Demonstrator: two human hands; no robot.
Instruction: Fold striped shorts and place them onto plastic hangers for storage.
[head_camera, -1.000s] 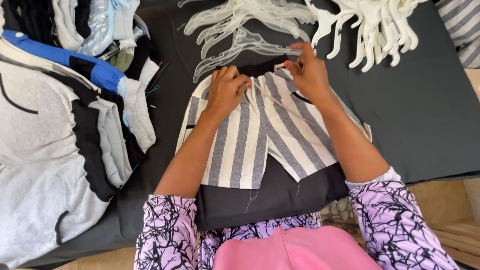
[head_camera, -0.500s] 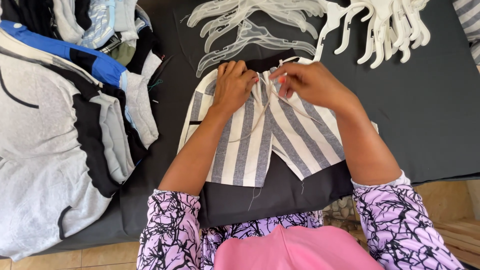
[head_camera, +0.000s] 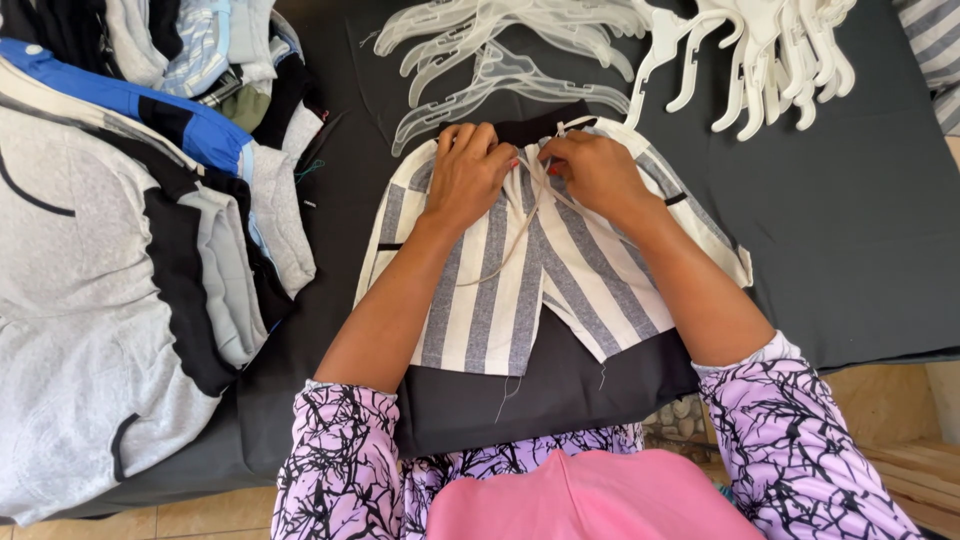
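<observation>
Lying flat on the black table cloth (head_camera: 840, 250), the grey-and-white striped shorts (head_camera: 500, 290) point their waistband away from the person and their two leg openings back toward the body, so the long axis runs from the near edge toward the hangers. Both hands meet at the middle of the waistband. The left hand (head_camera: 468, 175) is curled, knuckles up, fingers bunched on the gathered fabric. The right hand (head_camera: 597, 168) is likewise curled beside it, fingertips pinching the pale drawstring (head_camera: 510, 245), whose loose end loops down over the left leg of the shorts. Exactly how the cord sits between the fingers cannot be made out.

Just beyond the waistband lie clear plastic hangers (head_camera: 500, 70), nearly touching it, and to their right a bunch of white hangers (head_camera: 770, 60). A heap of folded clothes (head_camera: 130, 250) crowds the left side, close to the shorts' left edge. Bare cloth stretches to the right of the shorts. The near table edge runs just under the leg hems, where patterned sleeves cover part of the cloth. The clothes heap and white hangers are cut off by the frame.
</observation>
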